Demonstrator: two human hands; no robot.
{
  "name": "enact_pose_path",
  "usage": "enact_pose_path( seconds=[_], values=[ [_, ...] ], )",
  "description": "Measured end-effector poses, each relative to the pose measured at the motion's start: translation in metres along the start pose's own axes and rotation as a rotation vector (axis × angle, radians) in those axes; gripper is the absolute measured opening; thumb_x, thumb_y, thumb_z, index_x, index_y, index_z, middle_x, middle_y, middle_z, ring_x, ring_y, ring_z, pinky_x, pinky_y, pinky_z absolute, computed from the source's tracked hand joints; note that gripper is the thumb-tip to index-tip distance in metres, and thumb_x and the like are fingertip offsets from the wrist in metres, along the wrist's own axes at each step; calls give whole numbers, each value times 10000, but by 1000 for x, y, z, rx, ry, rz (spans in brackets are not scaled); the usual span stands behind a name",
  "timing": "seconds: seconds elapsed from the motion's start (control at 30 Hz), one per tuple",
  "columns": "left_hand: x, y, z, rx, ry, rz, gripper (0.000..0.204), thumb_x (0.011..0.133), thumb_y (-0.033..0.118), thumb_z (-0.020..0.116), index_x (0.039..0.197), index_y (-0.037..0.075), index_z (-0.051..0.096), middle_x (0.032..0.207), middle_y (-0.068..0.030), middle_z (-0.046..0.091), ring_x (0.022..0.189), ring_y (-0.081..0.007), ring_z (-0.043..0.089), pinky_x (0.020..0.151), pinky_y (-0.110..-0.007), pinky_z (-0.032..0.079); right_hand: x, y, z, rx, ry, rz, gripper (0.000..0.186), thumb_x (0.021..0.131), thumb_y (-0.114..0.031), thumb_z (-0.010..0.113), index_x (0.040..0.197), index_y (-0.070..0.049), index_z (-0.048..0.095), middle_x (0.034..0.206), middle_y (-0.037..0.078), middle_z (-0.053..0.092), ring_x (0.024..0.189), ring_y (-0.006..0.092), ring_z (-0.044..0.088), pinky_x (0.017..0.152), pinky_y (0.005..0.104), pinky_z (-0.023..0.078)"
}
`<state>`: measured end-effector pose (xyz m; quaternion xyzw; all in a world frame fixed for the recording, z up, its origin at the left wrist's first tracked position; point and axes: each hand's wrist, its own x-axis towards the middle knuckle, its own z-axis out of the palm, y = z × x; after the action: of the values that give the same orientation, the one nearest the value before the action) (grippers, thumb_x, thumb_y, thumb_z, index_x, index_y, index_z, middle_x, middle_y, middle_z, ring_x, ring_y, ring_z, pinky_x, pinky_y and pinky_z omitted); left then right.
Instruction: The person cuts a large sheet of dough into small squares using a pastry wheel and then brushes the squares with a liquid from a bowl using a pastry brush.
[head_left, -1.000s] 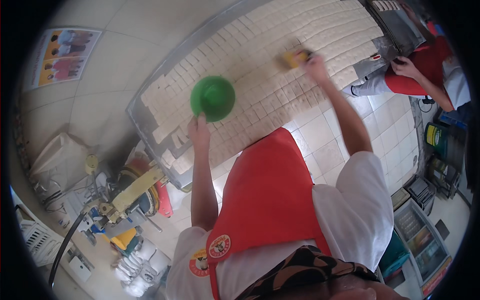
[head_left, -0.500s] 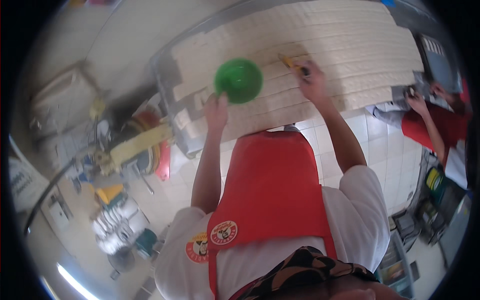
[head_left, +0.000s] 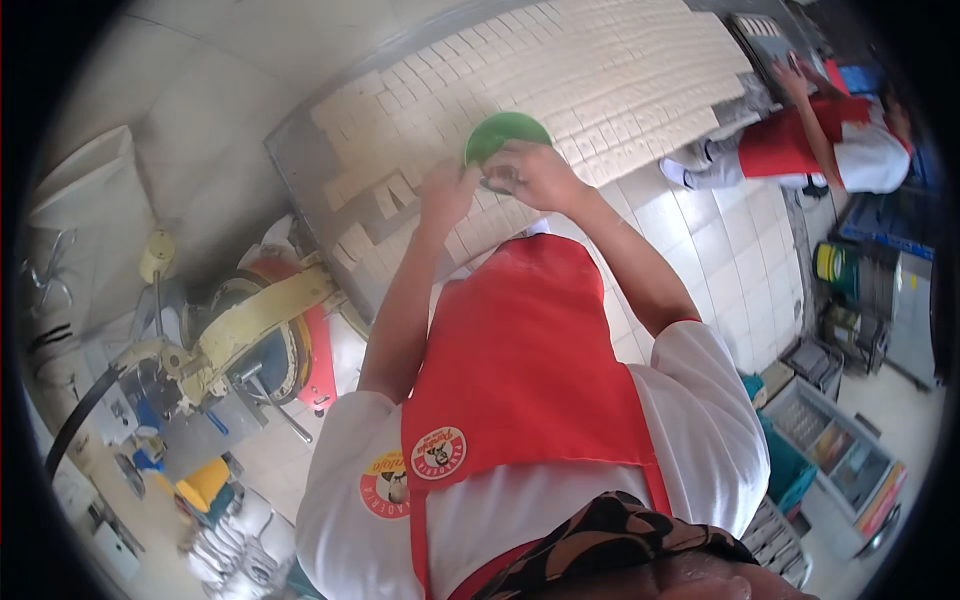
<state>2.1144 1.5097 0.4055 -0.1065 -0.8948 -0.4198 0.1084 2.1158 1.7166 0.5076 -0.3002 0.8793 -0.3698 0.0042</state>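
My left hand (head_left: 447,198) grips the near left rim of a green bowl (head_left: 508,127) and holds it over the table. Over the bowl's near side my right hand (head_left: 537,173) is closed on a slim hand tool (head_left: 500,182). Only a dark bit of it shows now; its yellow part is hidden, and its exact kind is unclear. Both hands are close together at the rim, and they hide what is inside the bowl. Around and beyond them, rows of pale cut dough pieces (head_left: 610,70) cover the tabletop, with several loose pieces at the left end.
The grey table edge (head_left: 300,165) bends round at the left. A yellow-and-red machine (head_left: 270,320) stands on the floor beside it. At the far right a co-worker in a red apron (head_left: 800,140) handles a dark tray (head_left: 765,45). A glass-topped case (head_left: 830,450) is at the lower right.
My right hand has come left from the dough to the bowl, bringing the tool. The bowl has shifted slightly right with my left hand. My view has turned, and the co-worker shows more fully.
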Motion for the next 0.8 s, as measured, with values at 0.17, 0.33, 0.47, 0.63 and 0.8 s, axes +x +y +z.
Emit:
enact_pose_path(
  seconds=[0.17,0.33,0.47,0.63,0.8],
  values=[
    [6,-4,15,-25,-76,-73,483,949,417,620,809,-44,651,752,-263,630,734,-432,635,675,-487,479,-57,8,-29,411,271,416,204,853,-164,808,1011,-46,757,947,71,756,813,171,709,762,316,558],
    [46,13,34,-226,-101,-190,507,947,440,606,849,-54,668,728,-247,636,703,-404,639,678,-483,481,-128,66,-98,916,975,537,273,916,-91,763,1115,77,681,967,169,717,811,256,742,724,338,637],
    [62,18,51,-184,-79,-199,493,948,437,609,868,-43,691,718,-205,655,691,-317,658,668,-439,486,-167,154,-77,110,870,641,190,912,-120,773,1043,15,746,999,99,748,834,221,732,734,349,568],
    [54,-18,50,-95,-140,-294,489,967,434,608,896,-39,714,750,-148,686,716,-234,659,690,-380,493,-153,114,-6,63,442,487,164,879,-158,799,999,-55,757,947,132,726,830,256,711,761,367,548],
    [47,-35,42,-206,-142,-373,445,995,362,607,1021,-67,723,809,-93,704,765,-175,651,735,-331,503,-182,220,-83,12,760,649,169,881,-137,778,1036,-72,759,994,122,737,866,235,719,767,359,550]
  ],
)
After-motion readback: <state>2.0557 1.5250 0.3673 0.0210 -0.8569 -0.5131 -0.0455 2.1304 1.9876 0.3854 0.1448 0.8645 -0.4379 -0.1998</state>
